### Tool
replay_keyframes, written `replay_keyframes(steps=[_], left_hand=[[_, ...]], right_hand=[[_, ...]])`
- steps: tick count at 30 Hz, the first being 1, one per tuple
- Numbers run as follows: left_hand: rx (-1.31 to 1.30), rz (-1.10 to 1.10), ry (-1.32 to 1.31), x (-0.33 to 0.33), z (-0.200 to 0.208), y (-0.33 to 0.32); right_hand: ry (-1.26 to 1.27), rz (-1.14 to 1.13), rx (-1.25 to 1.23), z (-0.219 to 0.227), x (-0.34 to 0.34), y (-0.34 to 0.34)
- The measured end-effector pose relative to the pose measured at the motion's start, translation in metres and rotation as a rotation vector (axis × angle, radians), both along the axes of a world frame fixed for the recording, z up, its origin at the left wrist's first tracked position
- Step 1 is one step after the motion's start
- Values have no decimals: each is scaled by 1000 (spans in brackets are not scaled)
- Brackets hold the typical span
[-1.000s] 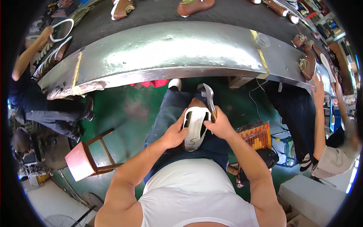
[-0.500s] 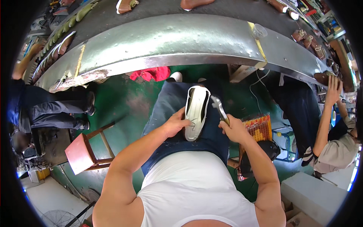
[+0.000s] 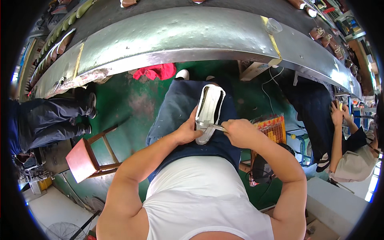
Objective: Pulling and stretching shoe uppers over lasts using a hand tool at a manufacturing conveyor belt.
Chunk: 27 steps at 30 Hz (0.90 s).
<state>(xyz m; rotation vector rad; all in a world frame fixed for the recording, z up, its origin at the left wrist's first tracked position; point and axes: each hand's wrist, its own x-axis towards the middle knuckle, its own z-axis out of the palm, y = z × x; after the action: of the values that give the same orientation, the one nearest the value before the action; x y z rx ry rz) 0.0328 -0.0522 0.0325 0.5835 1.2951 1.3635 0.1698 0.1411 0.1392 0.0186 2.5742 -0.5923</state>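
A white shoe (image 3: 210, 110) lies sole up on my lap, over blue trousers. My left hand (image 3: 188, 130) grips its near end from the left. My right hand (image 3: 240, 133) holds a thin metal tool (image 3: 214, 126) whose tip touches the shoe's near end.
A long metal conveyor table (image 3: 180, 36) curves across the top, with shoes and a clear cup (image 3: 273, 26) on it. A red rag (image 3: 155, 72) lies on the green floor. A wooden stool (image 3: 86, 158) stands at left. Seated people are at far left and right.
The shoe has come down from upright in both hands to lie on my lap. My right hand let go of it and now works the metal tool at its near end.
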Motion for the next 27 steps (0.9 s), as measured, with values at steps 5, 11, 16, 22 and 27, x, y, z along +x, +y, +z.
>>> replay_keyframes(steps=[5,11,16,22,27], left_hand=[[11,-36,54,-1,-12,-3],[-75,-31,82,-5,-4,2],[-152,467,-531,0,5,25],[-411,557,368,-2,-9,37],[-336,376,729,-3,-10,27]], right_hand=[[199,-73,-88,-10,9,3],[-136,49,98,25,-35,11],[77,-58,-72,-23,-20,7],[334,-319,-138,-46,-3,-22],[329,-247,-5,-30,-7,6]])
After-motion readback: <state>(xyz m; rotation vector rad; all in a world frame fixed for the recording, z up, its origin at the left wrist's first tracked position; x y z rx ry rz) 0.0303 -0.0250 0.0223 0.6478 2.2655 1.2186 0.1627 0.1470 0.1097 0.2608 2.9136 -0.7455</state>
